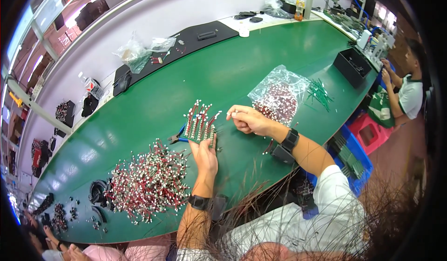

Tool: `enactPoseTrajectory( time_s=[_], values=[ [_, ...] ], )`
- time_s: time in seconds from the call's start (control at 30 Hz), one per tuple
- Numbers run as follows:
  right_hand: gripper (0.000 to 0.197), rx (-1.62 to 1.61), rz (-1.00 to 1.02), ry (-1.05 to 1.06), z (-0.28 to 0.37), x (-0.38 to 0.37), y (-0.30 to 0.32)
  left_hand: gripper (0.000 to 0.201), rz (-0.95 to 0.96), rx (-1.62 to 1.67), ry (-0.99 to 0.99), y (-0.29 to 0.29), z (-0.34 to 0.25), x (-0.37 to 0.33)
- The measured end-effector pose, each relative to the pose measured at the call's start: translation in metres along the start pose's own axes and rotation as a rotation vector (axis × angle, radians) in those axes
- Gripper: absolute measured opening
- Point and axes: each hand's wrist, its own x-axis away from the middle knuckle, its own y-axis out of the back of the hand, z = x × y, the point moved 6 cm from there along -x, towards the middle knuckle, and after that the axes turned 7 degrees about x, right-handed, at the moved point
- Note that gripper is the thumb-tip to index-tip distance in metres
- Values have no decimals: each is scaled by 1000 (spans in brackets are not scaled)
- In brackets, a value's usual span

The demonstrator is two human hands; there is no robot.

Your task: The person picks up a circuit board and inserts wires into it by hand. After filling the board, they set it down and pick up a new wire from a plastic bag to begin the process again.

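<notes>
My left hand (205,157) grips the lower edge of a green circuit board panel (199,131). Rows of short red wires with white plugs stand up from that board. To the right of it, my right hand (249,120) is raised over the table with the fingers curled together. Whatever lies between those fingertips, if anything, is too small to make out. Blue-handled cutting pliers (177,137) lie on the table, partly behind the board. Beyond my right hand rests a clear plastic bag (279,91) full of red wires with white ends.
A large heap of red wires with white connectors (149,183) lies left of my left forearm, beside black coils (98,192). Thin green strips (320,93) and a black bin (352,67) are at the right. A blue crate (356,165) stands below the edge. Other people sit at both ends.
</notes>
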Motion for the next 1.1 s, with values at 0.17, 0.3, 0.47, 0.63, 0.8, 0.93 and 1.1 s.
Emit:
enactPoseTrajectory(
  time_s=[0.17,0.3,0.47,0.63,0.8,0.93,1.1],
  values=[
    [16,105,-60,71,-3,6,6,56,7,-12,1,-3,5,-1],
    [17,169,-110,72,3,13,2,54,17,-41,0,-2,6,0],
    [18,182,-69,67,0,20,-4,64,34,-35,45,-2,11,3],
    [17,165,-31,78,-1,23,-10,64,50,-59,42,-2,10,4],
    [13,414,-122,197,-3,24,-13,57,56,-106,8,-12,11,9],
    [11,531,-220,335,8,31,-31,62,132,-286,1,-6,16,6],
    [8,676,-282,405,12,36,-41,61,199,-323,-15,-13,19,11]
  ],
)
